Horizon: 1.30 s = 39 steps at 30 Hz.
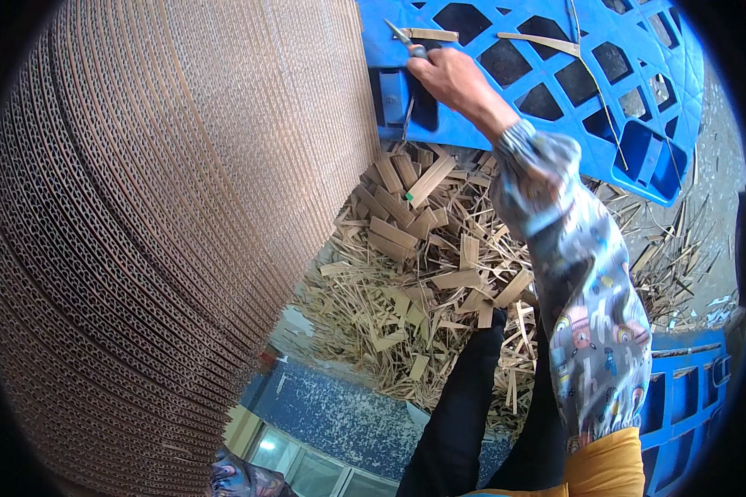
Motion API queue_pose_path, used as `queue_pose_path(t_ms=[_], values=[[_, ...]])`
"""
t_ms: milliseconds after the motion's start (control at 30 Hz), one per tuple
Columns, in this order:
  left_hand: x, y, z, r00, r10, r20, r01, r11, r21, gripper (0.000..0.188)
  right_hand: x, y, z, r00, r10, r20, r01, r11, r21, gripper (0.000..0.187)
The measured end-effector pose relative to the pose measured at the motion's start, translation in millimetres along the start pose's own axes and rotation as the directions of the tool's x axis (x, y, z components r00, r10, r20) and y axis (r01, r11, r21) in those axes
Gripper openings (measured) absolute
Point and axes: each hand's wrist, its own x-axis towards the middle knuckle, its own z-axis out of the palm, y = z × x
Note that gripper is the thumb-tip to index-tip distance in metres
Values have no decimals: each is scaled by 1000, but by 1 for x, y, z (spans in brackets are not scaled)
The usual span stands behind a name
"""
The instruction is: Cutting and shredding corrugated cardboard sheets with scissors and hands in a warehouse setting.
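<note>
My right hand [454, 81] reaches out over the blue plastic pallet [506, 103], its fingers closed around a knife [401, 36]. The knife's pointed, silvery blade points up and to the left, away from me. To the left of that hand rises a tall stack of corrugated cardboard sheets [182, 182], with their fluted edges facing me. Of my left arm only a patterned sleeve [244, 479] shows at the bottom edge, beside the stack; the hand itself is out of sight. Two cardboard strips [547, 41] lie on the pallet near my right hand.
A heap of cardboard scraps [423, 248] covers the floor between the stack and my legs [460, 406]. A second blue pallet [684, 398] stands at the lower right. Below the heap runs a worn blue surface [331, 406]. A thin cord [601, 99] trails across the far pallet.
</note>
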Motion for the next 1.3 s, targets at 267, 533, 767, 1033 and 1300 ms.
queue_pose_path(t_ms=[267, 533, 767, 1033, 1300], values=[[-3, 1, 11, 998, -6, -54, 7, 1000, 14, 27, 41, -2, 36, 1000, -27, 3, 27, 999, -43, 38], [-4, -1, 14, 995, -12, -98, 13, 1000, 17, 28, 22, -9, 49, 994, -66, -84, 64, 997, -32, 41], [-3, 1, 16, 990, -6, -143, 7, 1000, 6, 30, 24, -10, 51, 999, 35, -17, -35, 999, -10, 34], [-6, 3, 16, 982, -7, -187, 12, 1000, 26, 32, -17, 23, 21, 980, -75, -184, 100, 987, 128, 42], [-6, 8, 18, 983, 7, -181, 3, 998, 59, 33, 26, 5, 26, 993, -27, 113, 0, 973, 233, 44]])
